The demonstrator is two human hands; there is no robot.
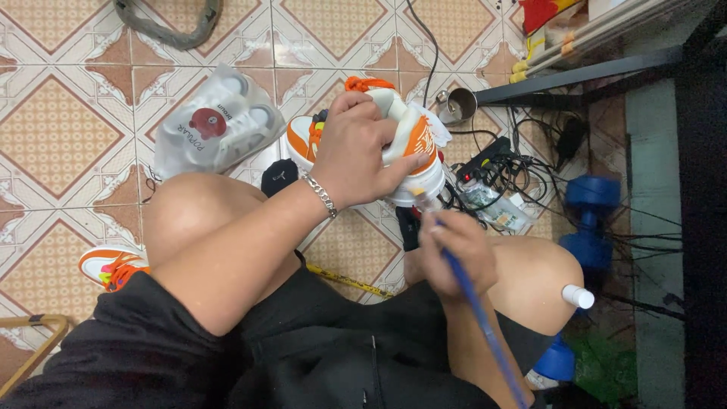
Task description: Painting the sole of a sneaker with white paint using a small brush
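A: Item one, the shoe (409,144)?

B: One orange-and-white sneaker, held off the floor above the knees. It is enclosed from above by the left hand (356,148), the grip closed round its upper with the thumb pressed along the side near the sole. The orange laces are seen beyond the knuckles.

A: Handling notes?

B: It is judged light, stiff at the sole and soft at the collar. Hold is best taken across the upper, where it is taken now; the white rim below the thumb is best kept clear of fingers.

A: Item two?

B: One brush (477,310) with a blue handle, pinched in the right hand (454,246), grip closed on the shaft near the tip. The tip is set against the sole edge just under the left thumb. It is judged thin, light and easily rolled if held loosely.

A: Further counts?

B: One matching sneaker (110,265) is noted on the floor outside the left elbow. One clear bag (216,125) with a white pair inside lies beyond the left wrist. One small white-capped bottle (577,295) is recorded beside the right knee. Two blue dumbbell heads (591,197) and a tangle of cables (522,163) are listed right of the grip. One metal cup (458,104) is also listed.
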